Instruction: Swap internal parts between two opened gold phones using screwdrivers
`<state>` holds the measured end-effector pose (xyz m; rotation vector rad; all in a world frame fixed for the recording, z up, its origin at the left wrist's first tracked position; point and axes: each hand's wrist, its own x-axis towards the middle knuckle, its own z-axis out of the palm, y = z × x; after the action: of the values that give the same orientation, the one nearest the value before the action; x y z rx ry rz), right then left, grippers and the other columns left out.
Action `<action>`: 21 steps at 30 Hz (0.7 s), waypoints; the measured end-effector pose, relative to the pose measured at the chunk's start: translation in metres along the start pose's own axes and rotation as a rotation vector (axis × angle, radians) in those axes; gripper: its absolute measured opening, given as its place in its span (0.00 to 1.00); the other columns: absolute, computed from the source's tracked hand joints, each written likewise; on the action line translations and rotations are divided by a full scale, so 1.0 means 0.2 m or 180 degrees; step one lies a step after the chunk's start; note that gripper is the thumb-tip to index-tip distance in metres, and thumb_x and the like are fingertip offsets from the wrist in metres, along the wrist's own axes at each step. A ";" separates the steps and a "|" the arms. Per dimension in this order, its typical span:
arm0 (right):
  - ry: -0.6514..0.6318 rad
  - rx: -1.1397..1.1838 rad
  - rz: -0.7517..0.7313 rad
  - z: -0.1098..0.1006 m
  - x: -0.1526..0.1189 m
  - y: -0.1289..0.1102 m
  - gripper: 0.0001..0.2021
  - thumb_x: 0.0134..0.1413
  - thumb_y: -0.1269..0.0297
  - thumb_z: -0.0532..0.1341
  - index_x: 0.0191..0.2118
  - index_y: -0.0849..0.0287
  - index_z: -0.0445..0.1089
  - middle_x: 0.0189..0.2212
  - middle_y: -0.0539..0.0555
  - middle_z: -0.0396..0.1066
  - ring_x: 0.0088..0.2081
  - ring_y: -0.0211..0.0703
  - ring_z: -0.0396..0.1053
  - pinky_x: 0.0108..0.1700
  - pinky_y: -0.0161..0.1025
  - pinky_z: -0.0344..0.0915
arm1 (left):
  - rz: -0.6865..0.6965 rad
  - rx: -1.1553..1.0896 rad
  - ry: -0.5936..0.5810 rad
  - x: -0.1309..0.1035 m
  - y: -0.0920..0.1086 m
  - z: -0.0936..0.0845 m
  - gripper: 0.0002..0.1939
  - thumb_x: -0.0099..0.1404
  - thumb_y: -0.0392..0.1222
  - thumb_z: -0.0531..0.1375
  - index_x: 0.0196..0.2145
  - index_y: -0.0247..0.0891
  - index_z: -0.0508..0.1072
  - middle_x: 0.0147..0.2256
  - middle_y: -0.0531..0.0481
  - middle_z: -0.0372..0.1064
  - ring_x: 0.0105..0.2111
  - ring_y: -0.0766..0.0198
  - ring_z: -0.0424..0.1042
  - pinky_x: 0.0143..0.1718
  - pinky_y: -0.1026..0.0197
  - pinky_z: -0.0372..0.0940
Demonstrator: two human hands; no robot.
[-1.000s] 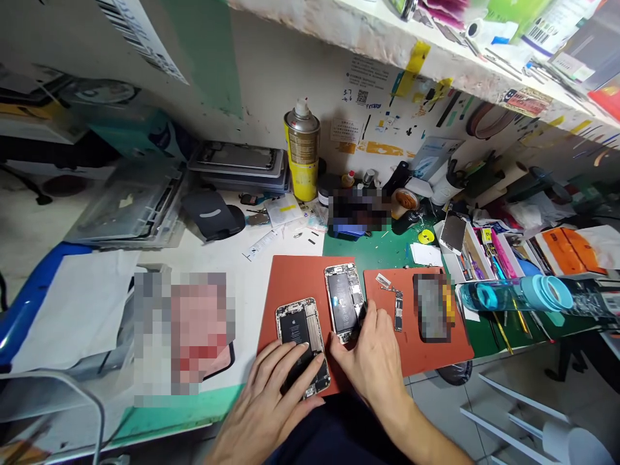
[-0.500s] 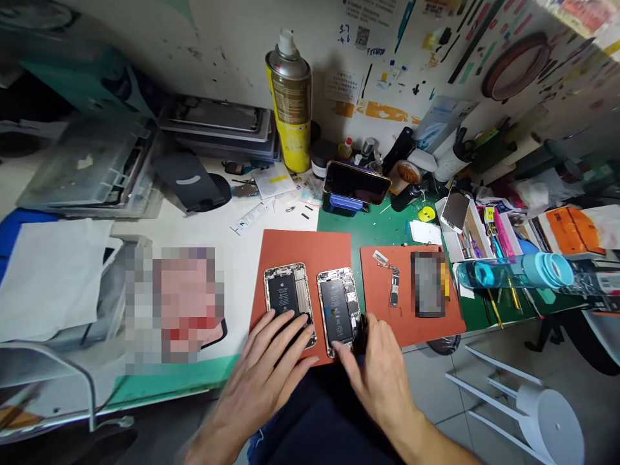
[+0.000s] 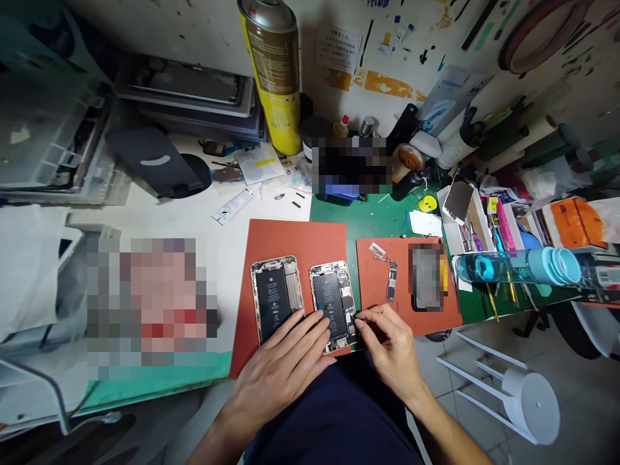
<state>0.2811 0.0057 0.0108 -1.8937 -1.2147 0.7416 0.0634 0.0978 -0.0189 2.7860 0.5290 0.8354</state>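
Observation:
Two opened phones lie side by side on a red-brown mat [image 3: 300,237], their batteries and inner parts showing. My left hand [image 3: 290,361] lies flat, fingers stretched out. It covers the bottom of the left phone [image 3: 271,290], and its fingertips reach the left edge of the right phone [image 3: 334,300]. At that phone's lower right edge is my right hand [image 3: 390,339], thumb and forefinger brought together in a pinch. Whatever sits between those fingertips is too small to make out.
On a second red-brown mat [image 3: 371,284] lie a narrow circuit board [image 3: 391,281] and a blurred-out phone-like object [image 3: 426,278]. A blue bottle [image 3: 518,266] lies across the tools at right. A yellow spray can [image 3: 281,116] stands behind. Another blurred patch covers the left.
The view has tilted down and closer. My left fingers have slid right to the right phone's edge. My right thumb has left that phone's lower part and now pinches with the forefinger.

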 end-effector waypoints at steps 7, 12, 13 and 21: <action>0.0273 -0.1209 -0.1116 0.01 0.02 0.02 0.10 0.76 0.72 0.60 0.50 0.59 0.80 0.35 0.56 0.78 0.35 0.44 0.74 0.38 0.41 0.73 | -0.0020 -0.0020 -0.0062 0.00 0.01 0.01 0.14 0.74 0.37 0.69 0.55 0.32 0.79 0.56 0.42 0.82 0.59 0.50 0.80 0.71 0.43 0.68; 0.0187 -0.2300 -0.2514 -0.06 0.11 0.07 0.06 0.72 0.75 0.65 0.50 0.63 0.77 0.33 0.56 0.80 0.31 0.45 0.70 0.33 0.45 0.65 | -0.0134 -0.0150 0.0071 -0.02 0.02 0.03 0.15 0.74 0.38 0.70 0.55 0.31 0.79 0.56 0.41 0.82 0.60 0.49 0.80 0.72 0.42 0.67; 0.0145 -0.2404 -0.2718 -0.08 0.13 0.07 0.06 0.72 0.76 0.65 0.50 0.64 0.77 0.33 0.57 0.80 0.31 0.45 0.70 0.32 0.46 0.65 | -0.0146 -0.0175 0.0086 -0.02 0.02 0.03 0.15 0.73 0.38 0.70 0.55 0.30 0.79 0.56 0.41 0.82 0.60 0.49 0.79 0.72 0.41 0.67; -0.0273 -0.2704 -0.3276 -0.13 0.22 0.01 0.04 0.71 0.77 0.65 0.45 0.64 0.77 0.31 0.56 0.77 0.32 0.46 0.67 0.32 0.45 0.66 | -0.0110 -0.0148 0.0072 -0.03 0.01 0.05 0.15 0.74 0.39 0.69 0.54 0.29 0.80 0.55 0.39 0.82 0.59 0.47 0.80 0.69 0.39 0.71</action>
<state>0.3193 0.0391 0.0207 -1.4327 -2.4939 -0.3201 0.0656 0.0923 -0.0292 2.7207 0.5524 0.8615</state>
